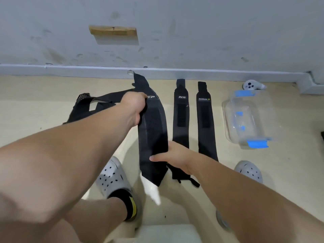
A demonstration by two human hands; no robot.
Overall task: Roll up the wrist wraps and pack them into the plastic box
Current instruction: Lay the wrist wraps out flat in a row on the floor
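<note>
A wide black wrist wrap (152, 130) is stretched lengthwise over the beige floor. My left hand (135, 107) grips its far left edge near the white logo. My right hand (172, 156) pinches its near right edge, thumb on top. Two narrower black wraps lie flat side by side to the right, one (181, 116) next to the held wrap and another (205, 120) beyond it. A further black strap piece (98, 106) lies crumpled at the left, partly hidden by my left arm. The clear plastic box (249, 118) with blue clips stands open at the right.
A white handheld controller (250, 85) lies by the wall behind the box. My feet in grey clogs (112, 176) stand at the near side, one on each flank of the wraps. The grey wall and skirting run along the far edge.
</note>
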